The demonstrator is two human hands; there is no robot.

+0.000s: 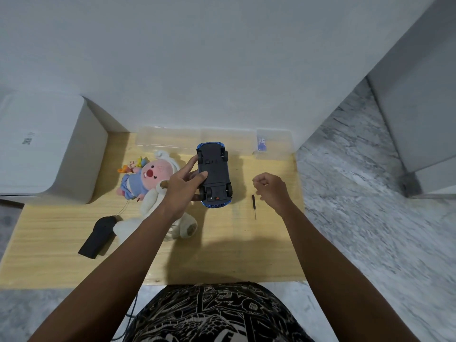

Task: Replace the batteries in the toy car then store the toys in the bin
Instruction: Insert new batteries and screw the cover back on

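We see one clear bin (170, 138) at twelve o'clock, contents unclear. Our left hand (183, 186) grasps one upturned blue toy car (214, 174); our right hand (271, 191) is clenched, holding nothing visible.

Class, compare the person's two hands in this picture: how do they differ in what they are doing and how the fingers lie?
The left hand holds the upturned blue toy car, fingers spread along its black underside; the right hand holds nothing that shows. The left hand's fingers are fairly straight; the right hand's are curled in. The left hand is beside the plush toy; the right hangs above the screwdriver. Both are over the wooden table.
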